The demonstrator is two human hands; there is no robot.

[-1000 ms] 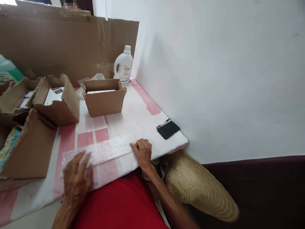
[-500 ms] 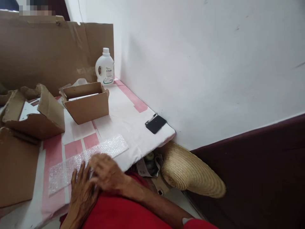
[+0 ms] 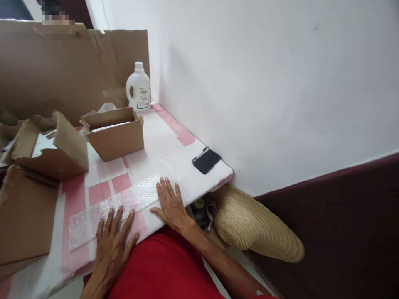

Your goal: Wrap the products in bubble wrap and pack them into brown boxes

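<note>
A long strip of clear bubble wrap lies flat along the near edge of the table. My left hand rests on its near side with the fingers spread, fingertips on the wrap. At the strip's right end, my right hand lies flat, fingers stretched out and thumb apart. Neither hand grips anything.
Cardboard boxes with white pieces inside, one at the left and one in the middle, stand beyond the wrap. Behind are a white jug and a cardboard panel. A black flat object lies near the wall; a straw hat is below.
My right hand has moved right, away from my left hand, and now lies flat at the wrap's right end. My left hand has spread its fingers over the wrap.
</note>
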